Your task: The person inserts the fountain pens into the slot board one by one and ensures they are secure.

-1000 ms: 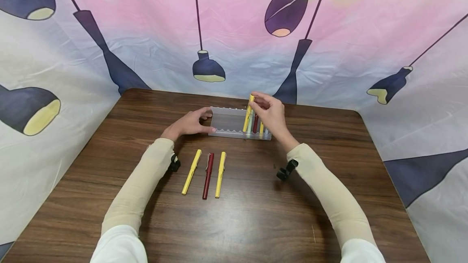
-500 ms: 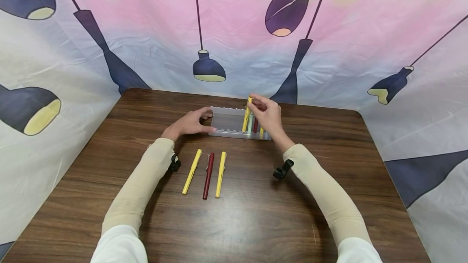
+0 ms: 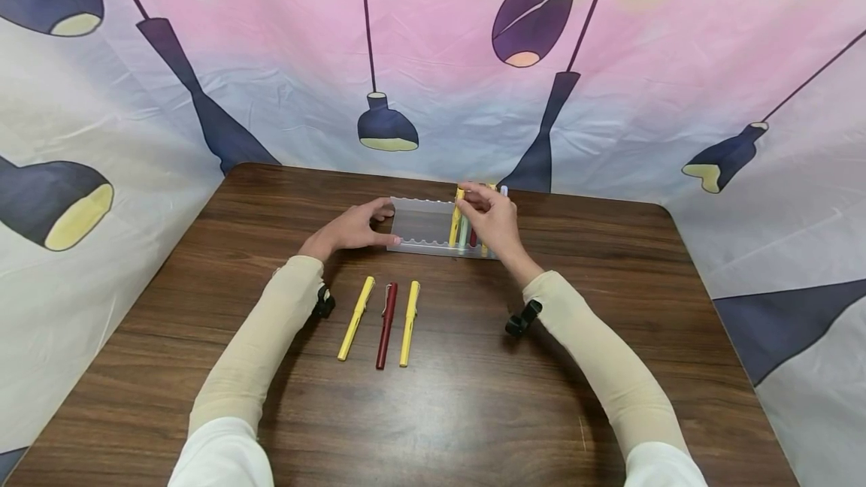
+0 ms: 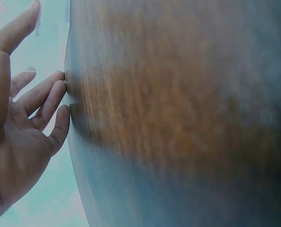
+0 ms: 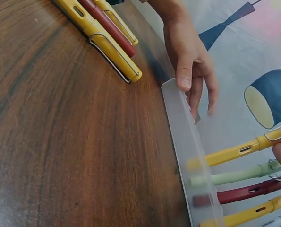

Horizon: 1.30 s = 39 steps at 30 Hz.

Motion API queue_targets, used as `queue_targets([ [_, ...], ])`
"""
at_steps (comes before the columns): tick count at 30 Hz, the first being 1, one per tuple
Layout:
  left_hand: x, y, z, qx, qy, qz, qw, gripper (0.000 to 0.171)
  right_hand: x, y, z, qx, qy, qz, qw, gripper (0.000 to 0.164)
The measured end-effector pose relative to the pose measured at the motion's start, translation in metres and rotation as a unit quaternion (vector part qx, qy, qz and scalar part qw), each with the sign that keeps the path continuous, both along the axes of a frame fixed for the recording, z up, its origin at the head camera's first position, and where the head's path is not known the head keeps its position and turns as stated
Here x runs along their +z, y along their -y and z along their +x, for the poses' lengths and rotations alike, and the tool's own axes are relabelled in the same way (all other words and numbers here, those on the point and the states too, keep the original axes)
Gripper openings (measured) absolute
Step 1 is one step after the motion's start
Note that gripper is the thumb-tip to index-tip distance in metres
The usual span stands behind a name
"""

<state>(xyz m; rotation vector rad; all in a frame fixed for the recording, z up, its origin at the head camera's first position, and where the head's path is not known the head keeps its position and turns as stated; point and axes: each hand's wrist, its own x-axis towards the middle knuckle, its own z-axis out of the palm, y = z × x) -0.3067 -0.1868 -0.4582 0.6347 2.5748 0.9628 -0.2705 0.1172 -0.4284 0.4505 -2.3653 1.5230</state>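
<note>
The table's (image 3: 514,397) far edge runs just beyond the clear holder (image 3: 422,225) at 12 o'clock; wood stretches wide toward 3 and 9. The left hand (image 3: 353,228) grips the holder's 9 o'clock end between thumb and fingers. The right hand (image 3: 497,220) pinches a yellow pen (image 3: 455,228), its lower end in the holder. Toward 3 o'clock beside it stand a green pen (image 3: 463,234), a red pen (image 5: 239,192), another yellow pen (image 5: 251,216) and a pale pen (image 5: 276,222). Three loose pens (image 3: 386,325) lie at 7.

Counted four yellow pens (image 3: 409,324), two red pens (image 3: 386,326), one green pen (image 5: 234,176), one whitish pen (image 5: 278,221), one rack (image 3: 429,249), two hands (image 3: 352,228).
</note>
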Motion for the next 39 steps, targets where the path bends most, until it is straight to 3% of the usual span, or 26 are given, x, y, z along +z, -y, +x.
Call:
queue_targets([
  [7,-0.001,0.000,0.000,0.001,0.000,0.002,1.0000,0.099,0.002,0.000,0.000,0.001,-0.005,0.027,1.000,0.030],
  [17,0.000,0.001,0.000,0.002,0.002,0.003,1.0000,0.101,0.014,0.000,-0.005,-0.024,-0.061,0.122,0.990,0.023],
  [39,-0.001,0.000,-0.001,0.005,0.004,0.001,1.0000,0.104,0.024,0.008,-0.014,-0.048,-0.017,0.170,0.984,0.022],
])
